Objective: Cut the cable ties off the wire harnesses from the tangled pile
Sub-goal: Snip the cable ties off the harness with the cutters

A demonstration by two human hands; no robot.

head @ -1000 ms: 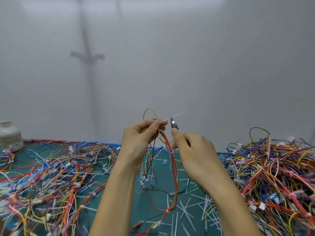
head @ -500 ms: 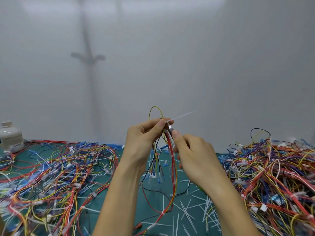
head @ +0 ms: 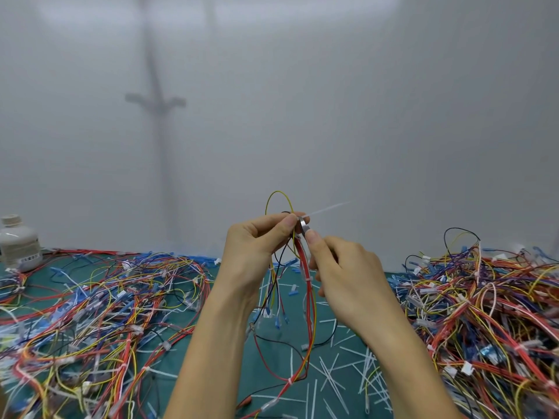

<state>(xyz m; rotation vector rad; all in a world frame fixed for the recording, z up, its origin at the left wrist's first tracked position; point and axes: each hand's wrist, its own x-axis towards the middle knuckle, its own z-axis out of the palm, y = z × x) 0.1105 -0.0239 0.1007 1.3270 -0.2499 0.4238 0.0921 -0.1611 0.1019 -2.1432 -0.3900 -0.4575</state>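
Note:
My left hand [head: 257, 246] pinches the top of a wire harness [head: 308, 297] of red, yellow and black wires, held up above the table. A white cable tie [head: 326, 208] sticks out to the upper right from the pinch point. My right hand [head: 341, 273] grips small metal cutters [head: 303, 226], whose jaws sit at the tie right beside my left fingertips. The harness hangs down in a loop to the green mat [head: 272, 373].
A large tangled pile of wires [head: 90, 303] covers the left of the mat, and another pile [head: 484, 313] lies at the right. Several cut white tie ends [head: 329, 367] lie scattered between them. A white bottle [head: 18, 241] stands at the far left against the wall.
Both hands rose slightly. The cutters' jaws moved from a little apart from my left fingertips right up to the tie at the pinch point.

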